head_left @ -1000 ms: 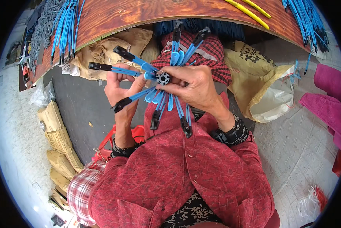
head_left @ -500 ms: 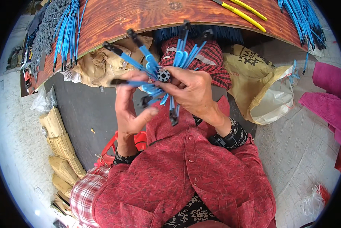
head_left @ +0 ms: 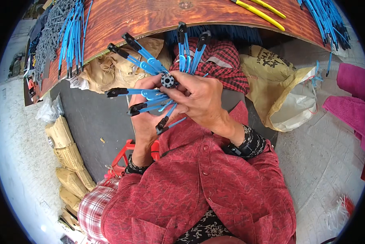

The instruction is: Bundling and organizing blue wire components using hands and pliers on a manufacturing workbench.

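Above my lap I hold an umbrella frame with both hands. Its blue folded ribs with black end joints fan out around a notched black-and-grey round hub. My right hand pinches the hub from the right, thumb and fingers closed against it. From the left, my left hand reaches in under the ribs; its upper fingers are closed close to the hub, and ribs cover part of the palm and thumb.
A wooden table curves across the top, bearing blue rods, grey parts, yellow-handled pliers and another blue bundle. An open sack stands right; cardboard pieces lie left, near a red stool.
The umbrella frame has shifted a little left and turned, its ribs now sharper. My left thumb, formerly stretched out below the ribs, has moved in beneath them. My right hand keeps its pinch.
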Tool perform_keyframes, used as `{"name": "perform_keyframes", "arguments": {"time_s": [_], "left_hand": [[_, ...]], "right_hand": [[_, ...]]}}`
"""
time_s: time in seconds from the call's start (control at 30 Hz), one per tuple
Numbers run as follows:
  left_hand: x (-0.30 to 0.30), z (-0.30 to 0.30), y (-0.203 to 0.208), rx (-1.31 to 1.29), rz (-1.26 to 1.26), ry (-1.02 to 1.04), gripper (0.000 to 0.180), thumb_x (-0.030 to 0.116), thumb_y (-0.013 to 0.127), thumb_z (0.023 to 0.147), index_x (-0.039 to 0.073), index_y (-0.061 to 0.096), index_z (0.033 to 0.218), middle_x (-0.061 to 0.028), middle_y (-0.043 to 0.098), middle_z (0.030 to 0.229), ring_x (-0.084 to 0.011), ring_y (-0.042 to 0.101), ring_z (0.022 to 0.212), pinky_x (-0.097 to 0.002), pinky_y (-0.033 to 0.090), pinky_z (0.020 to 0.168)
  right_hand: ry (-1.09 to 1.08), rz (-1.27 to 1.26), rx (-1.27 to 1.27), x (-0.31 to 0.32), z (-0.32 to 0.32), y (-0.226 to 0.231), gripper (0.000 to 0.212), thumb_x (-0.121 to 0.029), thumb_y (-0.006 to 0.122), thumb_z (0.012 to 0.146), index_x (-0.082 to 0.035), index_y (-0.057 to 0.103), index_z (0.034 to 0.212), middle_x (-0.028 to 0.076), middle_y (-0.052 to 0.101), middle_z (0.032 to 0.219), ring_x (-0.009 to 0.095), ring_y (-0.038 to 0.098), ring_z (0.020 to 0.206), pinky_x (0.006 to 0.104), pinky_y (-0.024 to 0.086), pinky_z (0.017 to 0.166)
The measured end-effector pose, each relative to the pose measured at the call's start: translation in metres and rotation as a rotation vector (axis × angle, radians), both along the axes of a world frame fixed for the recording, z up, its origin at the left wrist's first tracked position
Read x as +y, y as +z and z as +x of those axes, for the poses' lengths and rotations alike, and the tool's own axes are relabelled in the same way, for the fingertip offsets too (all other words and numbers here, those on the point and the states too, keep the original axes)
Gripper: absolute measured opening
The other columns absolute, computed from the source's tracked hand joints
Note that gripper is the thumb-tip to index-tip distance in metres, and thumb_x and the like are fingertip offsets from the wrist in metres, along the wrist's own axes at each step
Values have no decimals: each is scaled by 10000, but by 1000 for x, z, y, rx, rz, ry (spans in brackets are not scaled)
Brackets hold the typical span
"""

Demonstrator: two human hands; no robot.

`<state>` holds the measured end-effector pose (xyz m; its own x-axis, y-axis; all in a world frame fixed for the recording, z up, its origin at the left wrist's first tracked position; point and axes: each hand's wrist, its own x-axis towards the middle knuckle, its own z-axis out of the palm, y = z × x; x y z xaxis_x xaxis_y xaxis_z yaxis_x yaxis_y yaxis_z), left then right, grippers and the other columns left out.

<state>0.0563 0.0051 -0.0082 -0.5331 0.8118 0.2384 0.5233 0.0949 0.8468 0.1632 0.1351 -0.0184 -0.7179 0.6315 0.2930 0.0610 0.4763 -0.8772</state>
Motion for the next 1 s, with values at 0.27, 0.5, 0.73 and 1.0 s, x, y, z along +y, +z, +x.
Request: {"name": "perform_keyframes", "arguments": {"time_s": [0.27,0.5,0.73,1.0], "left_hand": [[18,12,3,-68,116,182,449,44,792,764,-14,619,1175,-102,582,1099,-181,602,995,-336,508,874],[15,9,-1,-121,150,203,438,37,792,775,-21,623,1175,-102,574,1120,-165,596,952,-320,508,855],[18,4,-6,-138,198,247,383,-8,764,803,-22,640,1165,-125,616,1147,-181,611,997,-315,513,864],[16,-1,-8,-159,249,249,306,-55,758,807,-44,666,1099,-127,673,1088,-193,639,971,-316,519,855]], "right_hand": [[-52,96,-4,-4,-6,4,173,-248,719,849,-102,628,873,99,638,650,311,669,612,425,480,475],[11,114,11,-3,-10,3,146,-107,676,818,-38,618,932,149,641,676,347,670,635,452,503,505],[86,143,-25,-2,-9,8,233,-56,638,821,30,600,1034,184,642,700,369,664,640,474,511,537],[120,55,-59,-4,-6,9,291,-15,627,853,13,624,1143,189,663,768,372,672,693,453,524,574]]}}
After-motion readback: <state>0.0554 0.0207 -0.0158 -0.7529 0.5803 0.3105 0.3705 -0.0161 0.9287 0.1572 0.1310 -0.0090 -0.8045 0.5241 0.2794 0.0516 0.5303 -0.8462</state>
